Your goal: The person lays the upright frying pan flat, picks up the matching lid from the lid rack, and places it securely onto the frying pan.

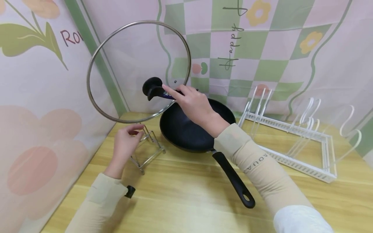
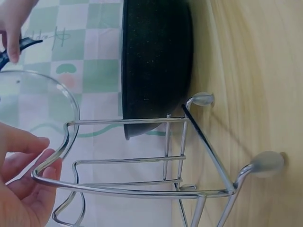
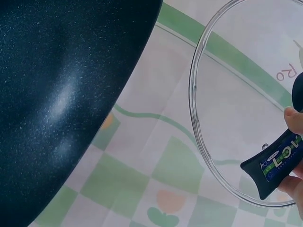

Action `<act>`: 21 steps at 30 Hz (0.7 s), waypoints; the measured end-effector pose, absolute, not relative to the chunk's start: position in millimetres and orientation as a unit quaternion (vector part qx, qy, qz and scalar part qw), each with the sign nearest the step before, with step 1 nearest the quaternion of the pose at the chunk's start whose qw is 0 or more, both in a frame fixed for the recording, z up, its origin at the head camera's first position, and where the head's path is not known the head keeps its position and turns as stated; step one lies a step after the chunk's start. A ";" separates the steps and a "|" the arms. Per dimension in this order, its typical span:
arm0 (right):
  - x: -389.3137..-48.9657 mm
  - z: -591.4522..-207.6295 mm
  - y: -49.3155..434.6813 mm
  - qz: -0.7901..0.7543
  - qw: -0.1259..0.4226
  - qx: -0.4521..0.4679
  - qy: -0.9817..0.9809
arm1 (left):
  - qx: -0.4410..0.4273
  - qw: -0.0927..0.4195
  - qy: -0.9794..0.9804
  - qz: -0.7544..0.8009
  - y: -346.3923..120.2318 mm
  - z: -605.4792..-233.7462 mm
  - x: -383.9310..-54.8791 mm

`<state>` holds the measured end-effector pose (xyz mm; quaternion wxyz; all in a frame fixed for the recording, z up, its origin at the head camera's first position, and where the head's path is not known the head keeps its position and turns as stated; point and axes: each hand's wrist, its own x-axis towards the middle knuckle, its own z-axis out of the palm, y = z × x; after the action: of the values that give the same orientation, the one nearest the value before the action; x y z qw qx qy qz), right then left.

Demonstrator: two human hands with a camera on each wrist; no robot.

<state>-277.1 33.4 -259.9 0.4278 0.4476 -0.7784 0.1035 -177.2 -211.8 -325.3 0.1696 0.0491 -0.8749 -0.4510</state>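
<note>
My right hand point(image 1: 193, 105) grips the black handle point(image 1: 152, 85) of a glass pan lid point(image 1: 189, 61) with a steel rim. The lid is raised on edge, its lower rim just over a small metal wire lid stand point(image 1: 151, 159). At that stand, my left hand point(image 1: 125, 142) has its thumb and fingers curled about the top wire loop, as the left wrist view shows. A black frying pan point(image 1: 186, 129) lies to the right of the stand, its handle point(image 1: 233, 181) pointing toward me. Printed lettering shows on the lid handle point(image 3: 279, 161) in the right wrist view.
On the right stands a white rack point(image 1: 294, 163) with upright hooped dividers. Everything rests on a wood-grain table point(image 1: 175, 200). Patterned cloth walls point(image 1: 221, 38) rise behind and at the left, close to the lid.
</note>
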 end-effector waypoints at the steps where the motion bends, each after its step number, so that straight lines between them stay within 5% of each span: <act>1: -277.4 -259.6 34.3 0.103 0.427 0.447 -0.779 | 0.054 0.171 -0.872 -0.455 -212.4 -324.8 -177.2; 21: -277.9 -256.2 54.6 0.102 0.413 0.432 -0.795 | 0.090 0.272 -0.801 -0.526 -215.8 -320.2 -182.2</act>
<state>-277.9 54.6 -256.2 0.4129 0.4316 -0.7955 0.1022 -182.2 -215.8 -320.2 0.2720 0.0897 -0.8009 -0.5259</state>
